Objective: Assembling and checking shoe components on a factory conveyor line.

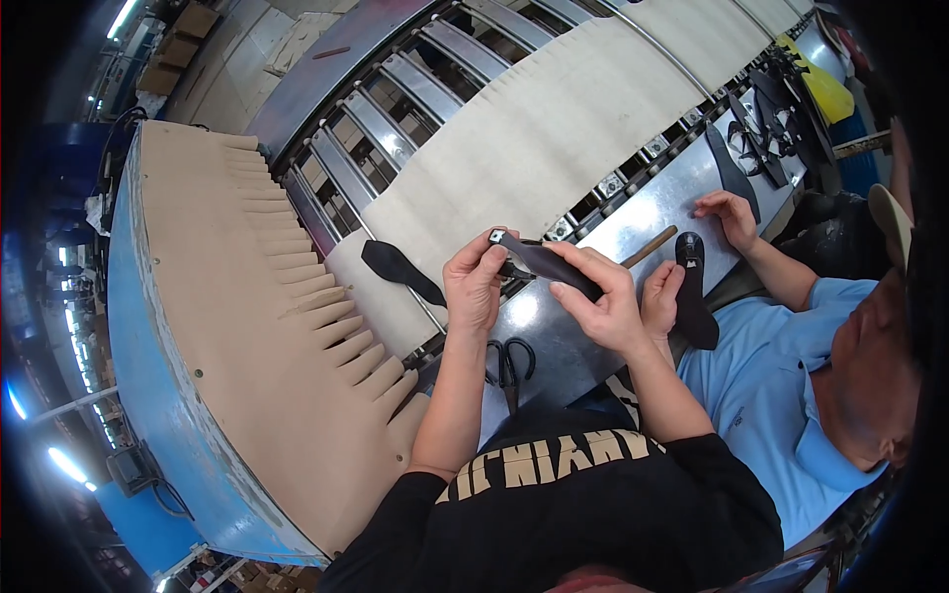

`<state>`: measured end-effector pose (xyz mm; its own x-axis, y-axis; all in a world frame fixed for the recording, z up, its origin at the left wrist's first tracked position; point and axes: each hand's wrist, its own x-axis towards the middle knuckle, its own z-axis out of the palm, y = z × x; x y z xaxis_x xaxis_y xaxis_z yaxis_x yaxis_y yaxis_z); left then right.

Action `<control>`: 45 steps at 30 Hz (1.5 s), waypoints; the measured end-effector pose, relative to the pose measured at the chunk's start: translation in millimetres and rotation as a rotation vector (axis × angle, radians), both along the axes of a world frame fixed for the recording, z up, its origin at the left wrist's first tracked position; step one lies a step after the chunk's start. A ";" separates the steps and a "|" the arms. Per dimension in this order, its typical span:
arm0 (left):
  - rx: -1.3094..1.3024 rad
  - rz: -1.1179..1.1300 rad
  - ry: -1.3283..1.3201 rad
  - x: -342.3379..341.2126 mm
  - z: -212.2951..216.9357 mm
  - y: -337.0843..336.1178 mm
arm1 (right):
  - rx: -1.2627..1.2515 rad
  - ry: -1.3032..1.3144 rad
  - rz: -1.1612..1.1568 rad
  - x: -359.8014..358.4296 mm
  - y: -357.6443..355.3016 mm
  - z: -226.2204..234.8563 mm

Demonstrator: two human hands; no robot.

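Note:
In front of my chest I hold a dark shoe sole [550,269] slantwise between both hands. My left hand [473,285] pinches its far left end, where a small pale patch shows. My right hand [605,301] wraps its wider end, fingers on top and thumb along the near edge. Dark strap-like parts hang under it, partly hidden by my fingers. Left of my hands, another black sole [395,267] lies on the pale conveyor belt [524,148]. Black-handled scissors [509,371] rest on the metal ledge [583,341] below my hands.
A tan slit curtain [247,326] covers the blue machine at left. On my right, a co-worker in a light blue shirt [766,395] holds a black shoe piece [695,296]. A wooden stick [649,246], black sandal parts [756,138] and a yellow bag [825,87] lie beyond.

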<state>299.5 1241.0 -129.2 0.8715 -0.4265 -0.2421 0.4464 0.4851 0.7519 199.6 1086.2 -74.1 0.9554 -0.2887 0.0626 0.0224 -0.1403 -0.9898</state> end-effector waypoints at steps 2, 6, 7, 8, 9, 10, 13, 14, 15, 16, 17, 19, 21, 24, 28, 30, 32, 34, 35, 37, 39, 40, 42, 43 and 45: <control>0.015 0.026 -0.012 0.0 -1.4 0.4 | -0.013 0.001 -0.003 1.5 0.9 0.3; 0.043 0.039 -0.054 -0.4 -3.7 2.0 | -0.017 0.023 -0.005 1.8 2.9 -1.4; 0.056 0.041 -0.053 -0.4 -3.5 2.4 | -0.015 0.018 -0.008 2.0 3.0 -1.6; 0.068 0.043 -0.052 -0.2 -3.6 2.4 | -0.014 0.013 -0.011 2.0 3.1 -1.7; 0.068 0.039 -0.053 0.0 -3.7 2.0 | -0.014 0.012 -0.015 2.1 3.8 -1.3; 0.084 0.048 -0.080 0.2 -4.5 1.7 | -0.010 0.009 -0.023 2.4 4.9 -0.7; 0.097 0.054 -0.123 0.5 -8.4 -0.3 | 0.001 0.008 -0.045 2.0 6.3 -1.1; 0.095 0.056 -0.140 0.4 -10.1 -1.1 | 0.009 0.010 -0.052 1.6 6.3 -2.0; 0.094 0.047 -0.140 0.5 -11.5 -1.9 | 0.009 0.010 -0.061 0.9 6.2 -3.1; 0.110 0.049 -0.147 0.5 -12.7 -2.6 | 0.008 0.011 -0.065 0.1 6.0 -4.3; 0.127 0.050 -0.154 0.4 -13.9 -3.4 | 0.008 0.012 -0.070 -0.7 5.5 -4.8; 0.139 0.034 -0.161 -0.2 -14.7 -5.2 | -0.013 0.024 -0.093 -2.8 4.0 -5.3; 0.149 0.016 -0.167 -1.1 -14.4 -7.7 | -0.034 0.037 -0.118 -5.3 1.9 -7.4; 0.163 -0.009 -0.152 -3.2 -12.8 -12.4 | -0.036 0.000 -0.154 -9.8 -1.9 -11.5; 0.149 -0.033 -0.135 -5.0 -13.0 -18.5 | -0.039 0.021 -0.137 -14.6 -7.3 -9.8; 0.159 -0.052 -0.146 -4.5 -13.8 -20.1 | -0.059 0.043 -0.137 -16.6 -10.2 -8.3; 0.173 -0.071 -0.176 -4.8 -15.7 -22.8 | -0.081 0.039 -0.152 -17.9 -13.4 -9.0; 0.165 -0.075 -0.160 -6.3 -13.5 -26.5 | -0.100 0.033 -0.161 -19.7 -16.1 -9.9; 0.157 -0.071 -0.145 -6.8 -12.5 -27.9 | -0.084 0.041 -0.157 -20.9 -17.6 -10.5; 0.164 -0.067 -0.141 -7.0 -13.1 -27.7 | -0.061 0.041 -0.147 -21.7 -18.0 -11.7; 0.168 -0.062 -0.135 -7.1 -12.8 -27.2 | -0.065 0.047 -0.137 -22.5 -18.0 -9.7; 0.171 -0.061 -0.132 -7.0 -12.1 -27.2 | -0.065 0.046 -0.136 -22.5 -17.5 -9.3; 0.174 -0.055 -0.134 -6.3 -11.3 -26.2 | -0.064 0.038 -0.174 -21.1 -16.4 -7.8; 0.194 -0.052 -0.140 -6.4 -11.7 -24.4 | -0.064 0.033 -0.170 -20.8 -15.0 -8.1; 0.212 -0.045 -0.148 -6.7 -11.1 -22.1 | -0.069 -0.011 -0.184 -21.6 -12.2 -11.0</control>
